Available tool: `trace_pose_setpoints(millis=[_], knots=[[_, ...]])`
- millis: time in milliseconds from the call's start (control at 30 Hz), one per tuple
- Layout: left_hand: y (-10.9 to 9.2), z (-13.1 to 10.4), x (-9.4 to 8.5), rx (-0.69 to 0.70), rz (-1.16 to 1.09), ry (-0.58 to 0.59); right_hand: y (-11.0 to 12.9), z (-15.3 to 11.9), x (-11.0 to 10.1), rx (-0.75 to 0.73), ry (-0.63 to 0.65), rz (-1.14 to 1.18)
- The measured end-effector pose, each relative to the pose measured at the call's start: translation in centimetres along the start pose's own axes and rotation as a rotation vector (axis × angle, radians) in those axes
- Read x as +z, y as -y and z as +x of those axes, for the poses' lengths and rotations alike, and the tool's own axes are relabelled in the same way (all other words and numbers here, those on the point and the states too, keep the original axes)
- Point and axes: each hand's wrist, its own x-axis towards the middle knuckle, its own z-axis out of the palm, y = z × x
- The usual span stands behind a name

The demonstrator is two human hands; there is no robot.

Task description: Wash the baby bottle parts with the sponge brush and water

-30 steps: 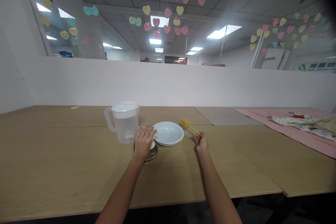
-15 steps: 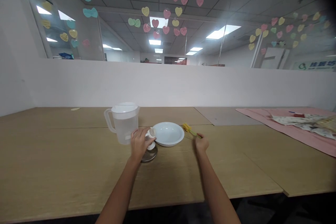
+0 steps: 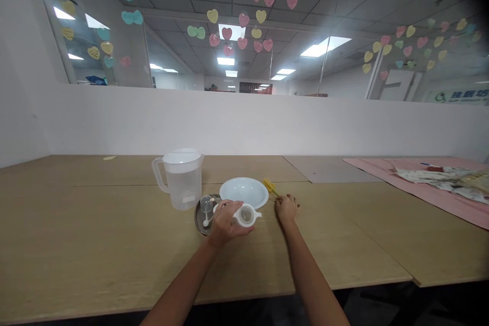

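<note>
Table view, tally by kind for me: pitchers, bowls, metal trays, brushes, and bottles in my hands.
Pitcher: 1
Bowl: 1
Metal tray: 1
Brush: 1
Bottle, in the left hand: 1
Total: 5

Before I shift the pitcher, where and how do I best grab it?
I'd take the pitcher by its looped handle, coming from the left. The loop sticks out that way, away from the metal tray and bowl. It stands upright and looks part-filled, so keep it level.

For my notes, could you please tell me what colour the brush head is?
The brush head is yellow; it shows best in the head view.
</note>
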Motion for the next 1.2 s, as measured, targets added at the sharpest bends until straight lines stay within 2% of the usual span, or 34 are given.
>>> trace_pose_setpoints(millis=[133, 200, 433, 600, 700, 800, 933, 1067, 1200], knots=[[-0.6, 0.1, 0.5, 0.129, -0.087, 0.125, 0.3, -0.2, 0.1, -0.014, 0.06, -0.09], [-0.7, 0.0, 0.6, 0.127, -0.115, 0.161, 0.4, -0.2, 0.1, -0.022, 0.073, -0.115], [-0.7, -0.6, 1.1, -0.07, -0.134, 0.254, 0.4, -0.3, 0.6, -0.128, 0.082, -0.168], [-0.6, -0.7, 1.2, -0.21, -0.094, 0.298, 0.8, 0.0, 0.7, -0.099, -0.051, -0.14], [-0.7, -0.5, 1.0, -0.296, -0.059, 0.306, 1.0, 0.3, 0.4, -0.047, -0.11, -0.048], [-0.8, -0.2, 0.7, -0.331, -0.065, 0.299, 0.9, 0.7, 0.4, 0.006, -0.114, 0.186], [-0.8, 0.2, 0.5, -0.345, -0.081, 0.284, 0.8, 1.3, 1.0, 0.018, -0.079, 0.785], [-0.6, 0.2, 0.6, -0.366, -0.081, 0.291, 1.0, 1.7, 1.2, 0.1, 0.069, 1.36], [-0.3, 0.1, 0.5, -0.363, -0.108, 0.332, 1.1, 1.8, 0.2, 0.195, 0.231, 1.735]])
